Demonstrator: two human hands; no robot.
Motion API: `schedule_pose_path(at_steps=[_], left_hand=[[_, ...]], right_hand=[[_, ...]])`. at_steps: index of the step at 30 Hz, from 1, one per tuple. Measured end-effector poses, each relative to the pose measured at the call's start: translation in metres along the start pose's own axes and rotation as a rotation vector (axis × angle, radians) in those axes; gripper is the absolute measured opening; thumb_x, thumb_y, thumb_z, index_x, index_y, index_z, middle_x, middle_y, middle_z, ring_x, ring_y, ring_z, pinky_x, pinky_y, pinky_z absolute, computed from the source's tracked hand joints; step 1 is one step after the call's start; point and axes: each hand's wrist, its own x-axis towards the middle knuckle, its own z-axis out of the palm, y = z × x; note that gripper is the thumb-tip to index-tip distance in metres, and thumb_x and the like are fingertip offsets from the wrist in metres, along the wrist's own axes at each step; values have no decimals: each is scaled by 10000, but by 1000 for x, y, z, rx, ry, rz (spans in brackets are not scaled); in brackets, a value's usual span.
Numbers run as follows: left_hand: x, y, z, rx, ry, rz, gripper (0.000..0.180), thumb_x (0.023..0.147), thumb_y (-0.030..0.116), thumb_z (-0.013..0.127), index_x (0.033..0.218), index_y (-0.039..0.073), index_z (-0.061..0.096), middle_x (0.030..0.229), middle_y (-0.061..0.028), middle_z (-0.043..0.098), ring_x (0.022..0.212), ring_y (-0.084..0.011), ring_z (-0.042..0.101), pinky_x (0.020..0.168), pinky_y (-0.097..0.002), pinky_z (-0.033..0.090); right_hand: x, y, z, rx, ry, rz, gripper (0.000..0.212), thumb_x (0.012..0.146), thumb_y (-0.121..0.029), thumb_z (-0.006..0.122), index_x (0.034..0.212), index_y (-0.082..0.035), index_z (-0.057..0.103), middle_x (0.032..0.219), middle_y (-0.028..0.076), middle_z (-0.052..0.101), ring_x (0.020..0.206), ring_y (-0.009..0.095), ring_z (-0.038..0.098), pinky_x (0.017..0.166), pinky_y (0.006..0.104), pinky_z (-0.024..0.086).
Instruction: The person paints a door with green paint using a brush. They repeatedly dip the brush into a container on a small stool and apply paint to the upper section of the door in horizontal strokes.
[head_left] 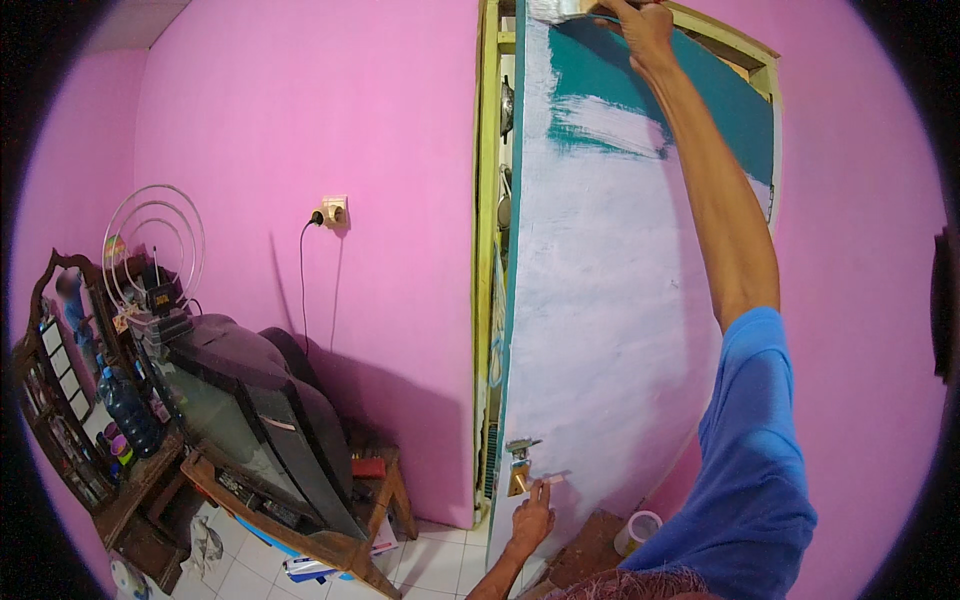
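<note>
My right hand (645, 30) is raised to the top of the door, closed round the handle of a wide paintbrush (560, 10). Its bristles, loaded with white paint, lie near the door's upper left corner. The door (610, 300) is mostly coated pale white, with teal green (720, 110) still showing across the top and a streaky white patch within it. Low down, my left hand (533, 522) rests against the door with fingers stretched out, just below the brass lock plate (517, 480) and metal door handle (522, 444).
A white bucket (638, 533) stands low beside the door. Left, a bulky television (270, 410) with a ring antenna (155, 240) sits on a wooden table (385, 500). Behind is a mirrored dresser (50, 370). A plugged cord hangs from the wall socket (333, 210).
</note>
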Motion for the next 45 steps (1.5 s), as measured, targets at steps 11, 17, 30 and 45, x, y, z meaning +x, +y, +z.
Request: schedule_pose_path(at_steps=[11,17,30,45], left_hand=[[0,3,-8,-19,-42,-41,748,879,205,731,1516,17,389,1529,-180,422,888,-349,711,744,-445,602],[0,3,-4,-47,-41,-54,732,878,195,722,1505,5,394,1528,-179,420,905,-355,709,767,-458,598],[1,2,-2,-19,-68,-49,741,898,238,721,1513,13,373,1518,-177,408,885,-356,713,722,-453,607],[1,9,-10,-35,-33,-42,729,867,179,734,1491,-22,413,1514,-190,425,857,-357,711,750,-459,597]], right_hand=[[-42,-16,17,102,33,-60,183,880,-110,724,907,69,702,833,127,725,712,206,723,640,332,619],[-38,-9,4,70,69,-63,212,870,-119,727,938,77,688,830,127,719,695,193,717,591,333,608],[-1,-24,33,155,128,-44,137,941,-101,674,999,23,666,867,107,706,745,196,720,533,316,594],[21,6,6,-880,418,-603,290,959,-285,630,1134,-72,723,1047,206,719,934,373,707,841,466,577]])
